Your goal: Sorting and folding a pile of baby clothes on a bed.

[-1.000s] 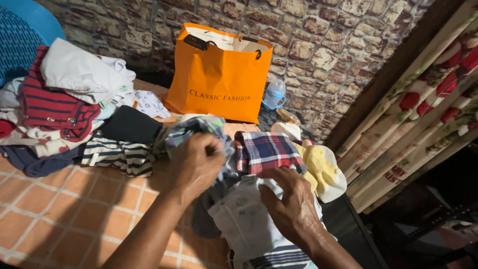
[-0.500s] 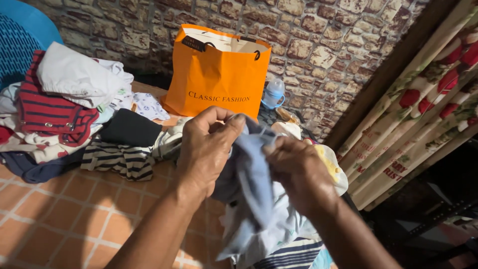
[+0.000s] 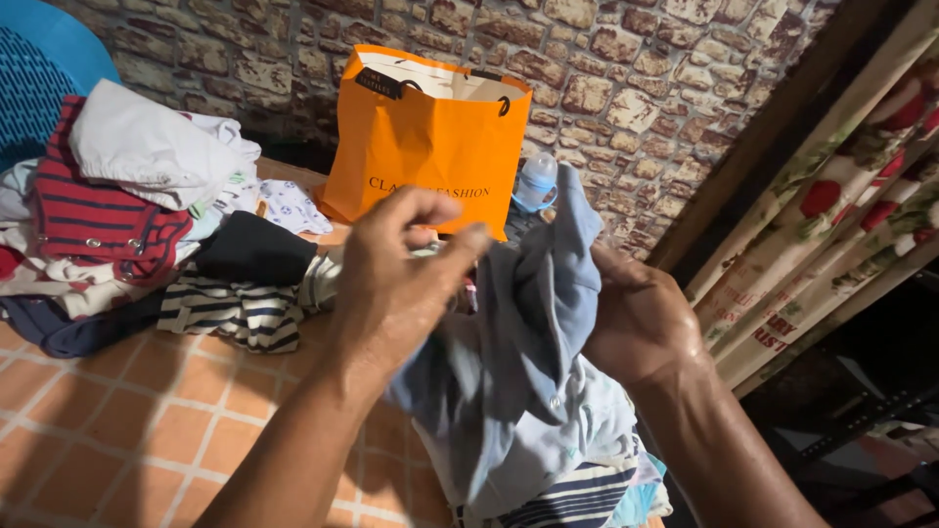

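Both my hands hold a small pale blue garment (image 3: 528,362) up in front of me over the table. My left hand (image 3: 396,284) pinches its near left edge with thumb and fingers. My right hand (image 3: 641,323) grips the right side, and a flap of the cloth stands up between the hands. Under the garment lie a printed white piece and a navy-and-white striped piece (image 3: 567,499). The plaid clothes beneath are hidden by the lifted cloth.
An orange paper shopping bag (image 3: 430,132) stands at the back by the brick wall, a blue baby bottle (image 3: 537,183) beside it. Piled clothes (image 3: 117,196) and a striped garment (image 3: 230,313) lie left on the orange checked tablecloth (image 3: 127,420). Flowered curtain (image 3: 841,205) hangs right.
The pale blue garment came off the pile and rose higher between my hands. My right hand moved out to the right, spreading the cloth; my left hand shifted its pinch.
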